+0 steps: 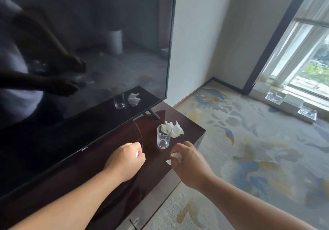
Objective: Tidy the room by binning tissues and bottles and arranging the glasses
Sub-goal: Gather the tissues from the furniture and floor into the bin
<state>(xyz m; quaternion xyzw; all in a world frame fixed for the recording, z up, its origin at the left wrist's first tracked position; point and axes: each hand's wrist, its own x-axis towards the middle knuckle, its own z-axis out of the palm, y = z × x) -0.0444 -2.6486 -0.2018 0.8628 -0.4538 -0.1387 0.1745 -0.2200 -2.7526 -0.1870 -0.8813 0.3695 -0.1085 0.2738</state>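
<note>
A clear drinking glass (163, 137) stands upright near the right end of a dark wooden cabinet (153, 172). Just behind it lies a crumpled white tissue (176, 128). My right hand (188, 164) hovers in front of the glass, fingers closed around a small white tissue (175, 156). My left hand (126, 160) is a fist to the left of the glass, with a sliver of white tissue showing between its fingers.
A large black TV screen (89, 52) stands on the cabinet at the left and reflects the glass, tissue and my arms. Patterned carpet (249, 149) covers the floor to the right. A window (306, 55) and clear boxes (275, 97) sit at the far right.
</note>
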